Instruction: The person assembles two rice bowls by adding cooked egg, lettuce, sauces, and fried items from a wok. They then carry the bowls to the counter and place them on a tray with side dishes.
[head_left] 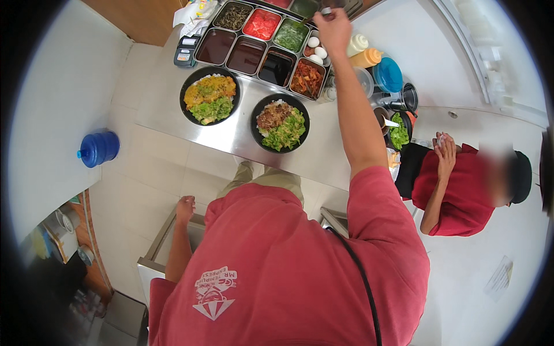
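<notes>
My right hand reaches over the far right of the topping containers, fingers closed round a utensil with a shiny metal end; its kind is hard to make out. Below it lie a pan of chopped green onion and white eggs. My left hand hangs low at my left side, away from the counter, fingers curled with nothing visible in them. Two black bowls stand on the counter: the left bowl holds rice, yellow egg topping and lettuce; the right bowl holds rice, shredded brown meat and lettuce.
The steel counter carries pans of dark sauce, red topping and kimchi. Squeeze bottles and a blue-lidded tub stand right. A co-worker is farther right. A blue water jug is left.
</notes>
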### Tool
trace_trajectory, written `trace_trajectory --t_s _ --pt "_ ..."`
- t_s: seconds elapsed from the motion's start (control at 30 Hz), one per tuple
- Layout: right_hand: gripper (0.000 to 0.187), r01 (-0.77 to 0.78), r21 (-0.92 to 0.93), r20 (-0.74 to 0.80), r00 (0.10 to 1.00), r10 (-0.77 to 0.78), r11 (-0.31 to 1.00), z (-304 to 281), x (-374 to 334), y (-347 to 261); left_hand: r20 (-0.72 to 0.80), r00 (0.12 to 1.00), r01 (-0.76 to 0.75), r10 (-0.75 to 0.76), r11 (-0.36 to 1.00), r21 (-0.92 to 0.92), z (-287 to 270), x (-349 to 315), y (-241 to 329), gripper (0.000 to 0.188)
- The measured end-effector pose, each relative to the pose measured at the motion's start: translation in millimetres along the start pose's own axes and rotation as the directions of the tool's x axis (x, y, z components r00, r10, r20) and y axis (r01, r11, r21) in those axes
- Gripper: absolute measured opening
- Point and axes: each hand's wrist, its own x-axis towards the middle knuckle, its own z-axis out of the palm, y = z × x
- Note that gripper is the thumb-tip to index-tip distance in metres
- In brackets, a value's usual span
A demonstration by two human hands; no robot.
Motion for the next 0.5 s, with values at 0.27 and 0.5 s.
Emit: trace_trajectory --t_s 0.27,0.5 --pt "0.039 -0.116 -0.058 0.054 0.991 0.119 0.992 9.5 -22.3 31.3 0.06 0.985 -0.163 0.163 0.987 0.007 8.8 -1.3 27.5 0.034" --pt "0.04 -0.135 -0.011 0.004 0.991 0.135 0.991 -9.2 -19.0 17.3 0.051 0.997 -0.069 0.065 0.994 0.081 -5.4 11.2 -3.3 0.032"
